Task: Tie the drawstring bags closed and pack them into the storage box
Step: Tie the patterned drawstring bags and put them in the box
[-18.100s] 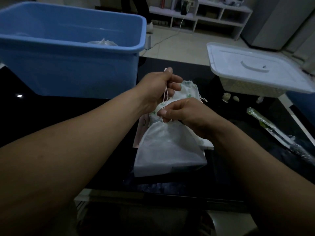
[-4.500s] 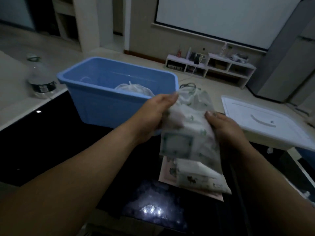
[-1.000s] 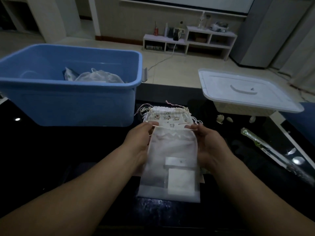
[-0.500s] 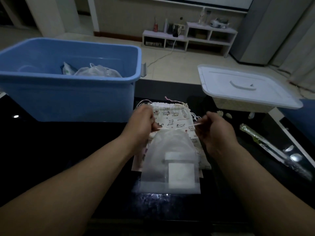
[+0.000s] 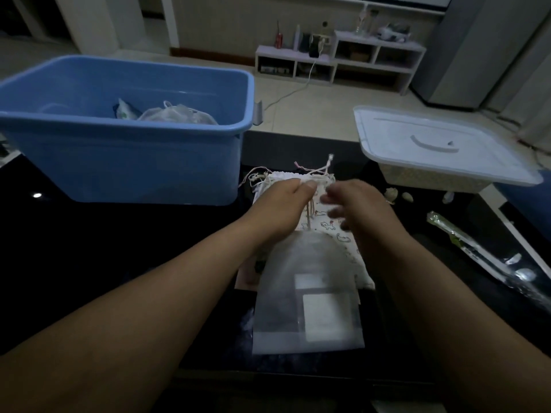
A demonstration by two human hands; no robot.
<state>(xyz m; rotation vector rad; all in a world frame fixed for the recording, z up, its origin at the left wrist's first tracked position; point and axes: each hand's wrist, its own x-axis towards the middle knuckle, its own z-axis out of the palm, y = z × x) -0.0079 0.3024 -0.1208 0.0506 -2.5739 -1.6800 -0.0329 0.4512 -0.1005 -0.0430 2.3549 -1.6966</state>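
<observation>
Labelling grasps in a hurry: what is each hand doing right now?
Left hand: pinching the drawstring of the white bag.
Right hand: too blurred, cannot be told.

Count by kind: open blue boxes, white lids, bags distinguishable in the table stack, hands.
Open blue box: 1
White lid: 1
Stack bags told apart: 2, frosted bag over cat-print bag; more beneath unclear
Hands: 2, left hand and right hand
Total: 6
</observation>
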